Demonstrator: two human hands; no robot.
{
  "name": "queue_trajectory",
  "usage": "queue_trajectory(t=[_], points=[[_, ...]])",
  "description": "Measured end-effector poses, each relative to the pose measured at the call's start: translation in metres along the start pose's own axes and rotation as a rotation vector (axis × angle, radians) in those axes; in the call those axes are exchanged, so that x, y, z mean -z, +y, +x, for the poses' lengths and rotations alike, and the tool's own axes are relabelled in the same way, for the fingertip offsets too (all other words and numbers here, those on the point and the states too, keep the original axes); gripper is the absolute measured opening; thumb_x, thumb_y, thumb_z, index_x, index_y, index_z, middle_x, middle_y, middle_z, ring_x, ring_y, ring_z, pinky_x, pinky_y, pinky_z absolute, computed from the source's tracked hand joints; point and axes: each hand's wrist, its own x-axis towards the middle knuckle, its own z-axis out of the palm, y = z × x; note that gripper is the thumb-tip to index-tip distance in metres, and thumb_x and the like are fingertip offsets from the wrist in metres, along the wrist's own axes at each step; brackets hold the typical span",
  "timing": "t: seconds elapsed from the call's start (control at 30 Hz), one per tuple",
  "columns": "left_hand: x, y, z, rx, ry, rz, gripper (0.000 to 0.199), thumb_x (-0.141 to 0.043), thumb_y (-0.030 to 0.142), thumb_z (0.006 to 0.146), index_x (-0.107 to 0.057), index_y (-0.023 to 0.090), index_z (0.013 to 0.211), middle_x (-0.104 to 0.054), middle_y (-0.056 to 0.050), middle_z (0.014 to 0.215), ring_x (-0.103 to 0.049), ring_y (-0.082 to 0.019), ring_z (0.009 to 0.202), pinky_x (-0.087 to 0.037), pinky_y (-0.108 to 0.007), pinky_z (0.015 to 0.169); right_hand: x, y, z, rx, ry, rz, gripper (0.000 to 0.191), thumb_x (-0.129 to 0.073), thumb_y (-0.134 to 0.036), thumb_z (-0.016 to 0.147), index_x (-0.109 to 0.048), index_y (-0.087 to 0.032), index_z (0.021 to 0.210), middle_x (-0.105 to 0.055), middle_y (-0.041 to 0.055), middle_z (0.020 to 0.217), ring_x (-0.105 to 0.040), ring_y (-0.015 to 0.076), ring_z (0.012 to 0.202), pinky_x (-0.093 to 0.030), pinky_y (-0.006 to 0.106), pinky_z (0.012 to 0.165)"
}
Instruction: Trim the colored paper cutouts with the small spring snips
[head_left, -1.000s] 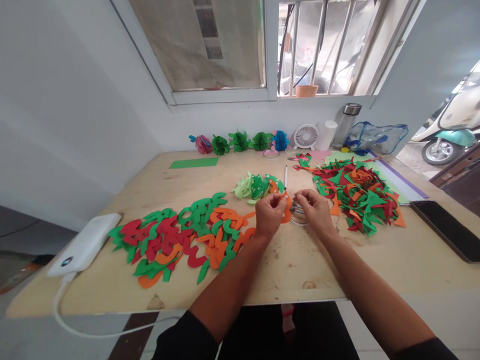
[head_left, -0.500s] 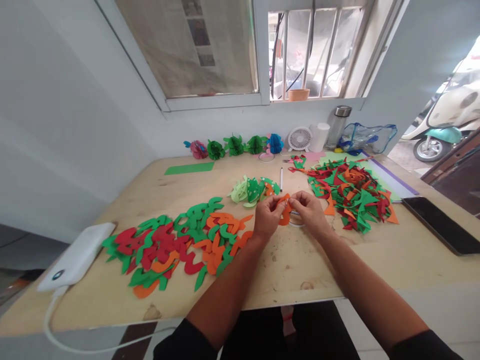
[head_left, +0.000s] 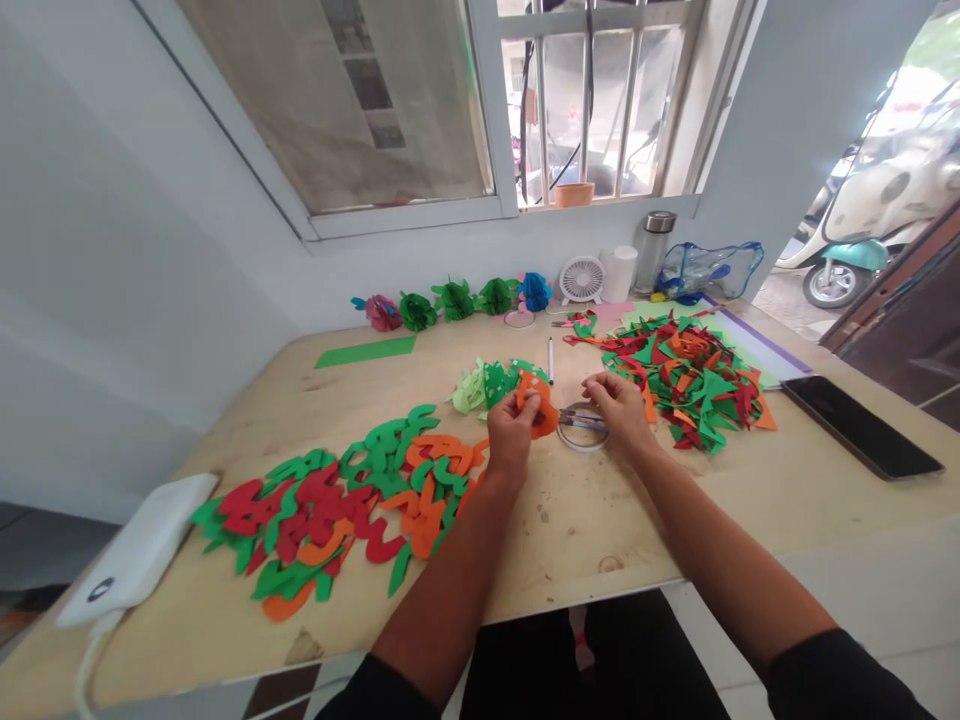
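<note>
A pale wooden table [head_left: 574,545] is filling the lower half of the frame. A pile of green, red and orange cut shapes [head_left: 319,500] is spreading across its left side, and a heap of jagged scraps [head_left: 697,385] is sitting right of centre. A black phone [head_left: 862,425] is lying near the right edge.

At the middle, two bare hands are working apart. The left hand [head_left: 511,430] is pinching an orange piece [head_left: 546,420] between thumb and fingers. The right hand [head_left: 624,410] is hovering beside a round roll [head_left: 585,448], fingertips drawn close; whether they are gripping anything, I cannot tell. A metal tool [head_left: 581,417] is lying across the roll.

The orange piece, just left of the roll, is looking light and bendy, probably easy to crease, so a gentle pinch at its edge should suit it.
</note>
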Motion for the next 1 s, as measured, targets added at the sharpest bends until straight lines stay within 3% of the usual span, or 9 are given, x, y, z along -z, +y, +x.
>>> queue_trajectory(t=[0.1,0.2,0.33,0.43,0.6,0.7,0.9,1.0], points=[[0.004,0.005,0.002,-0.070,0.124,-0.007,0.021,-0.067,0.031,0.062,-0.063,0.012,0.069,-0.059,0.000,0.061,-0.051,-0.009,0.053,-0.044,-0.022,0.055,0.004,0.005,0.002,0.115,-0.024,-0.368,0.017,-0.051,-0.031,0.076,-0.062,-0.018,0.074,-0.064,0.0026,0.070,-0.056,0.0155,0.067,-0.040,0.027,0.063],[0.007,0.009,0.004,-0.115,0.209,0.049,0.020,-0.063,0.031,0.064,-0.062,0.012,0.068,-0.057,0.001,0.060,-0.051,-0.009,0.053,-0.043,-0.021,0.053,0.007,0.006,0.001,0.221,-0.157,-0.718,0.014,-0.054,-0.028,0.077,-0.065,-0.020,0.079,-0.067,0.0047,0.080,-0.057,0.0181,0.079,-0.038,0.028,0.069],[0.009,0.005,0.006,-0.164,0.184,0.142,0.018,-0.059,0.030,0.068,-0.061,0.013,0.067,-0.055,0.001,0.058,-0.052,-0.010,0.053,-0.043,-0.021,0.053,0.008,0.006,-0.002,0.284,-0.369,-0.983,0.019,-0.058,-0.032,0.077,-0.066,-0.019,0.089,-0.068,0.0073,0.089,-0.056,0.0208,0.088,-0.036,0.030,0.077],[0.009,-0.003,0.006,-0.200,0.099,0.181,0.016,-0.057,0.029,0.069,-0.061,0.014,0.072,-0.057,0.000,0.062,-0.053,-0.011,0.055,-0.044,-0.021,0.054,0.007,0.006,-0.005,0.290,-0.405,-1.068,0.022,-0.058,-0.033,0.077,-0.066,-0.019,0.094,-0.068,0.0081,0.093,-0.055,0.0227,0.092,-0.035,0.031,0.077],[0.007,-0.012,0.006,-0.177,-0.077,0.233,0.014,-0.054,0.027,0.069,-0.060,0.015,0.074,-0.056,0.001,0.061,-0.052,-0.010,0.053,-0.043,-0.021,0.053,0.007,0.009,0.000,0.300,-0.387,-1.025,0.020,-0.060,-0.033,0.076,-0.066,-0.019,0.089,-0.067,0.0076,0.086,-0.055,0.0216,0.087,-0.035,0.030,0.074],[0.009,-0.012,0.007,-0.148,-0.207,0.323,0.013,-0.052,0.026,0.070,-0.058,0.015,0.073,-0.054,0.003,0.057,-0.050,-0.010,0.050,-0.040,-0.020,0.051,0.012,0.012,0.007,0.213,-0.242,-0.856,0.020,-0.059,-0.035,0.075,-0.065,-0.018,0.083,-0.066,0.0053,0.079,-0.056,0.0177,0.076,-0.037,0.027,0.067],[0.022,0.006,0.004,-0.159,-0.669,0.699,0.025,-0.051,0.030,0.073,-0.050,0.016,0.053,-0.042,0.004,0.048,-0.040,-0.008,0.046,-0.028,-0.020,0.044,0.022,0.016,0.018,0.064,0.103,-0.514,0.030,-0.058,-0.047,0.072,-0.061,-0.017,0.073,-0.059,0.0001,0.062,-0.050,0.0132,0.058,-0.036,0.025,0.056],[0.028,0.022,-0.003,-0.096,-0.982,0.787,0.023,-0.060,0.037,0.069,-0.060,0.015,0.061,-0.053,0.002,0.056,-0.047,-0.010,0.052,-0.031,-0.020,0.047,0.024,0.016,0.020,0.059,0.196,-0.418,0.033,-0.059,-0.049,0.069,-0.060,-0.016,0.072,-0.058,0.0005,0.061,-0.049,0.0132,0.057,-0.037,0.026,0.056]])
